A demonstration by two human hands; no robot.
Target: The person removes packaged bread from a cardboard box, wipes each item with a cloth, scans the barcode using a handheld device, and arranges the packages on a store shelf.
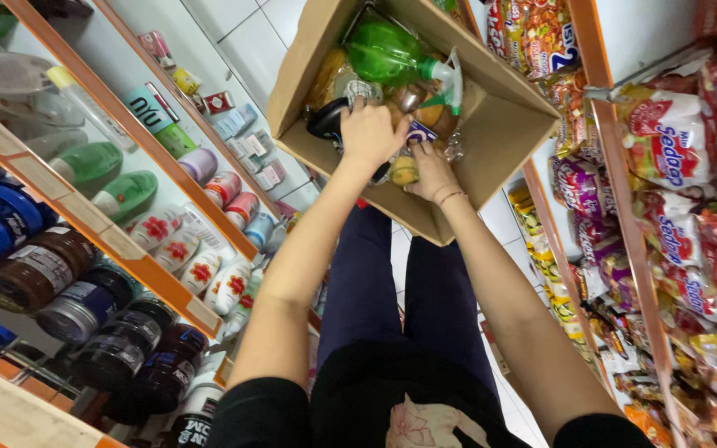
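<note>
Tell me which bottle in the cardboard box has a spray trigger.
The green plastic bottle lying on its side atop the box's contents, its white trigger pointing right; the others lack triggers.

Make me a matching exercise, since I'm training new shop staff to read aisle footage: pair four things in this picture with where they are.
Things:
1. green spray bottle
2. cardboard box
3. dark jars
4. noodle packets

Places:
A. on the shelves along the right side of the picture
B. lying inside the box, at its far end
C. on the floor ahead of the person's legs, with the left hand and right hand reaching in
D. on the shelves along the left side, near the camera

Pairs: 1-B, 2-C, 3-D, 4-A
</note>
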